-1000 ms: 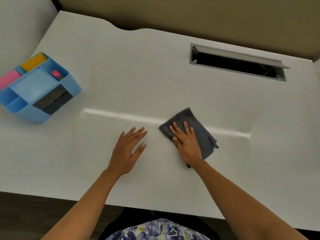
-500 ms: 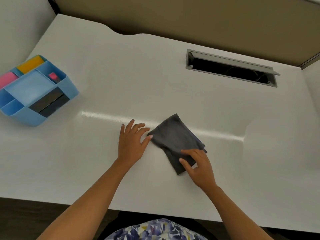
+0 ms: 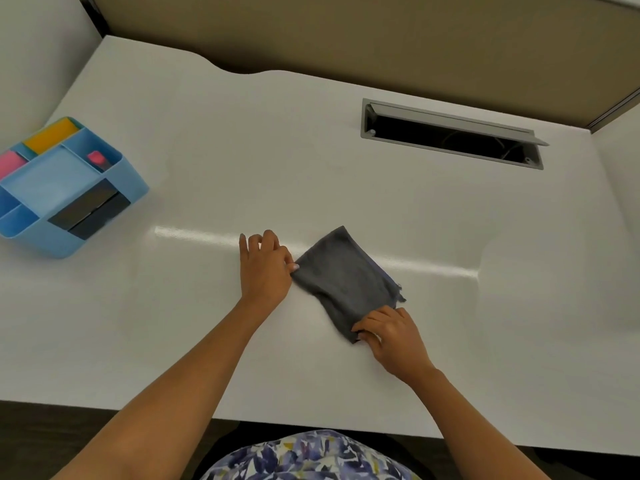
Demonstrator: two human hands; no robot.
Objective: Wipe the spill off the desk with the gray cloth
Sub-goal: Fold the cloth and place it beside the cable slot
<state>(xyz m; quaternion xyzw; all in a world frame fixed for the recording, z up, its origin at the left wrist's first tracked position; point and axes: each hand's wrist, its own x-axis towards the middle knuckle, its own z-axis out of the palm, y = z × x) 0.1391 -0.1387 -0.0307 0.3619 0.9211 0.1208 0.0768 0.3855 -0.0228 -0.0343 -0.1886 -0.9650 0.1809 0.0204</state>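
The folded gray microfibre cloth [image 3: 346, 282] lies flat on the smooth white desk [image 3: 242, 150], near the front edge and about midway across, set on a slant with one corner pointing away from the person. The left hand [image 3: 265, 268] rests on the desk just beside the cloth's left corner, its fingers curled in and pinching that corner between thumb and fingertip. The right hand [image 3: 393, 336] sits at the cloth's near corner, fingers bent and gripping the edge there, knuckles raised off the surface. No wet patch is plain to see on the desk; only a long bright streak of reflected light runs across it behind the cloth, so where the spill lies cannot be told. The step in hand looks to be gathering or refolding the cloth by its two corners. To do it well, both pinches should take in every layer of the fold so the cloth stays a neat pad and does not fall open, and the damp face should be turned inward so a clean one meets the desk. The blue plastic desk organiser [image 3: 62, 188] at far left and the open grey cable tray [image 3: 450, 133] at the back stand well apart.
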